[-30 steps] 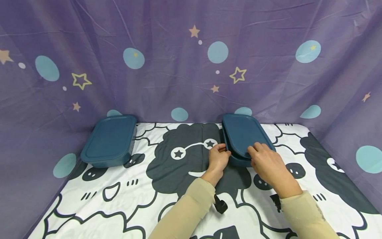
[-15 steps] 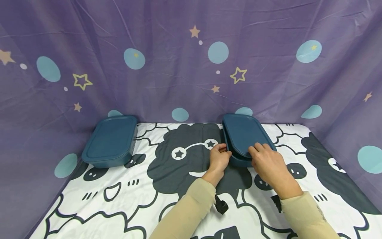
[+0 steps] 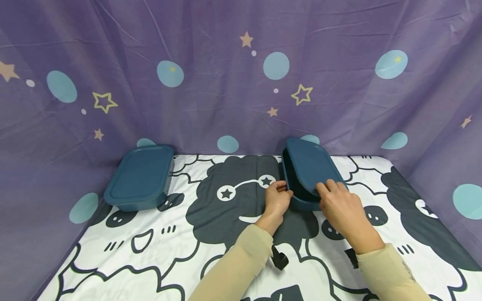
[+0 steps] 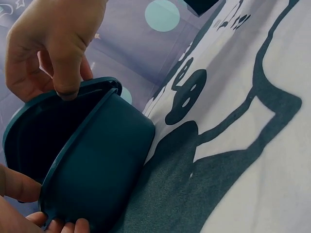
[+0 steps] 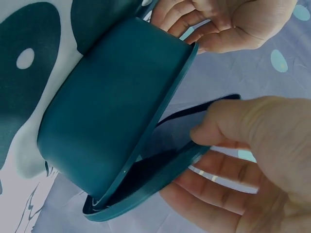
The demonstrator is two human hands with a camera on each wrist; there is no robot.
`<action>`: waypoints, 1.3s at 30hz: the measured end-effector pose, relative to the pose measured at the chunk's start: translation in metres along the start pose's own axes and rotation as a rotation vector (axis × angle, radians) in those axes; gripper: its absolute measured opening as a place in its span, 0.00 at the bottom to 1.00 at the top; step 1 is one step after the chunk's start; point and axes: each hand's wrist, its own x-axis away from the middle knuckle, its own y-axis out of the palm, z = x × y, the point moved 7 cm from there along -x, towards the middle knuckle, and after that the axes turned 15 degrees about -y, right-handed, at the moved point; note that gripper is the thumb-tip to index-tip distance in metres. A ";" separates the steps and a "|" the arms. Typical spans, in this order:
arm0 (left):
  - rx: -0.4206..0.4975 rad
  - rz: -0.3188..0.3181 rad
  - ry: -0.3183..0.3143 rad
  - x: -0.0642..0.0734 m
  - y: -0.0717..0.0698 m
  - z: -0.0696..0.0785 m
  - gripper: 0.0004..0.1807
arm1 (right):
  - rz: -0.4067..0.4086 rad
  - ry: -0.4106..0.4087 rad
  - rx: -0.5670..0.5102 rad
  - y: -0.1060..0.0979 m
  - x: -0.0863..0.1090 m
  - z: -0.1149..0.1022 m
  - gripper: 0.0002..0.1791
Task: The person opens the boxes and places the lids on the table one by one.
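A dark teal box (image 3: 301,204) stands at the right rear of the table, its lid (image 3: 314,163) tilted up along the left side and still low at the right. My right hand (image 3: 340,209) pinches the lid's near edge between thumb and fingers; the right wrist view shows the lid (image 5: 146,187) apart from the box rim (image 5: 167,99). My left hand (image 3: 276,202) holds the box's left wall near the front corner, with the thumb at the rim in the left wrist view. The part of the interior that shows is dark.
A second teal box (image 3: 139,177), its lid on, stands at the left rear. A purple curtain (image 3: 211,83) hangs behind the table. The white tablecloth (image 3: 124,276) carries dark cartoon prints.
The lid has risen at its left and far sides, widening the gap above the box. My right hand has shifted slightly right with it; the left hand stays on the box.
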 end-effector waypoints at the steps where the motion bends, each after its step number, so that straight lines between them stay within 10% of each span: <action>1: 0.001 -0.001 0.001 0.000 0.000 0.000 0.20 | 0.012 0.004 0.002 -0.001 0.001 0.000 0.16; 13: -0.001 -0.005 0.000 -0.001 0.000 -0.002 0.20 | 0.203 0.072 -0.002 -0.012 0.010 0.007 0.13; 39: -0.006 -0.006 0.002 0.000 0.001 -0.001 0.20 | 0.318 0.171 -0.077 -0.025 0.019 0.019 0.16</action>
